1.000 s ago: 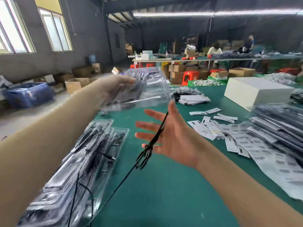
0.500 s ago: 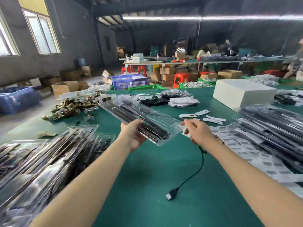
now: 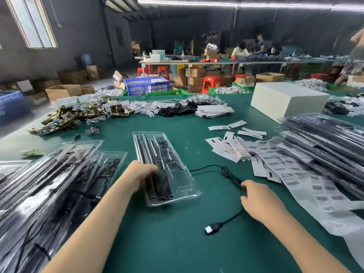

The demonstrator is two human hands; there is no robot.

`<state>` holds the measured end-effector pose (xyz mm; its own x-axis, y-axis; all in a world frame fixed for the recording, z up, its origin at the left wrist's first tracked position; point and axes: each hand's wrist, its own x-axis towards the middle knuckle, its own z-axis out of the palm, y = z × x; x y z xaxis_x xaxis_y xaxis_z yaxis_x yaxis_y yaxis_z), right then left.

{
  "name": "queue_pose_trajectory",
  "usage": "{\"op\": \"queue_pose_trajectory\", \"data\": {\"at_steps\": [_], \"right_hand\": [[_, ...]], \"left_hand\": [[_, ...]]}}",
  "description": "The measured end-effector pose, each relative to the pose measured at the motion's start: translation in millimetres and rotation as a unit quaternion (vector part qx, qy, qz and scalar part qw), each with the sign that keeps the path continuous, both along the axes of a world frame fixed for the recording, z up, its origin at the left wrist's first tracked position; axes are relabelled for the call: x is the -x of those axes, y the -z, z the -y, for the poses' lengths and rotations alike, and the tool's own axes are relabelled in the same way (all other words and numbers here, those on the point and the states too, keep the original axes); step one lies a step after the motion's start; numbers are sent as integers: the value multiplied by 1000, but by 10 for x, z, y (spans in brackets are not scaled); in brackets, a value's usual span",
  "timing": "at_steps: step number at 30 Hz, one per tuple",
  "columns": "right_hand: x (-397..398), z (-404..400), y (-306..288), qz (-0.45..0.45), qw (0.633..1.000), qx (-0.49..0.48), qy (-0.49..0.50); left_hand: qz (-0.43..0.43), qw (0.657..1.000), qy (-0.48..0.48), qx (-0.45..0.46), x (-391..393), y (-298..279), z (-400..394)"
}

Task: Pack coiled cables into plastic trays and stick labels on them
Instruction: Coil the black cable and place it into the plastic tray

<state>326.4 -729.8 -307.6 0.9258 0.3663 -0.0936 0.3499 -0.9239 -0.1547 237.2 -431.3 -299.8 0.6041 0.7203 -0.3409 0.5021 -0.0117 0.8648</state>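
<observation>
Head view shows the clear plastic blister tray point(image 3: 157, 166), held in the air half a second ago, now lying flat on the green surface point(image 3: 177, 243), the left hand point(image 3: 140, 174) gripping its near edge with curled fingers. Just beside it, the right hand point(image 3: 256, 198) pinches the thin black USB cable point(image 3: 226, 172), which now trails loose from tray to plug. Coiling it into the tray looks next; the white barcode labels point(image 3: 291, 170) wait further right.

Dark grey workshop walls point(image 3: 82, 32) enclosed the hall, with tall pale-framed windows point(image 3: 32, 22) at upper left admitting daylight and long fluorescent strip lights point(image 3: 236, 4) running under the roof. Brown cardboard cartons point(image 3: 63, 90) stood on the grey concrete floor point(image 3: 11, 131). A long white-framed worktable point(image 3: 189, 62) crossed the rear, red plastic stools point(image 3: 211, 82) nearby.
</observation>
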Motion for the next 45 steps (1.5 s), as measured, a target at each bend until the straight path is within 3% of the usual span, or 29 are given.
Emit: {"op": "queue_pose_trajectory", "data": {"at_steps": [3, 5, 7, 9, 11, 13, 18, 20, 22, 24, 26, 29, 31, 33, 35, 39, 45], "right_hand": [[-102, -84, -114, 67, 998, -11, 1], [-160, -147, -154, 132, 987, -90, 18], [-186, -210, -193, 140, 964, -225, 15], [-199, -255, -248, 133, 933, -334, -7], [-233, -242, -318, 153, 917, -367, -29], [-307, -183, -393, 178, 910, -373, -36], [-434, -99, -607, 164, 879, -444, -54], [-385, -164, -672, 138, 860, -482, -98], [-301, -258, -712, 81, 837, -513, -175], [-208, -344, -741, 14, 807, -542, -235], [-176, -387, -758, -29, 779, -577, -242], [-180, -368, -718, -62, 747, -628, -208], [-170, -364, -654, -110, 710, -668, -191], [-153, -390, -579, -123, 696, -684, -182], [-148, -424, -494, -107, 702, -686, -157], [-192, -426, -278, -84, 709, -693, -97], [-88, -450, 222, -13, 806, -589, -66]], "left_hand": [[-137, 978, 26, -158, 109, -35, 18], [-239, 898, 39, -367, 82, -38, 119], [-147, 840, 78, -517, -29, -50, 327], [-47, 827, 198, -524, -172, -20, 575], [-138, 812, 285, -490, -273, 95, 785], [-240, 812, 308, -433, -349, 226, 898], [-177, 836, 300, -424, -404, 290, 1094], [-118, 858, 265, -423, -402, 249, 1176], [-2, 875, 200, -440, -399, 168, 1251], [153, 854, 182, -462, -426, 80, 1311], [271, 843, 180, -429, -444, 12, 1344], [325, 887, 153, -290, -468, 42, 1361], [350, 904, 212, -123, -449, 19, 1415], [369, 885, 273, -84, -461, 63, 1444], [359, 879, 305, -77, -432, 102, 1458], [337, 902, 271, -18, -397, 190, 1403], [390, 879, 143, 236, -391, 168, 1252]]}}
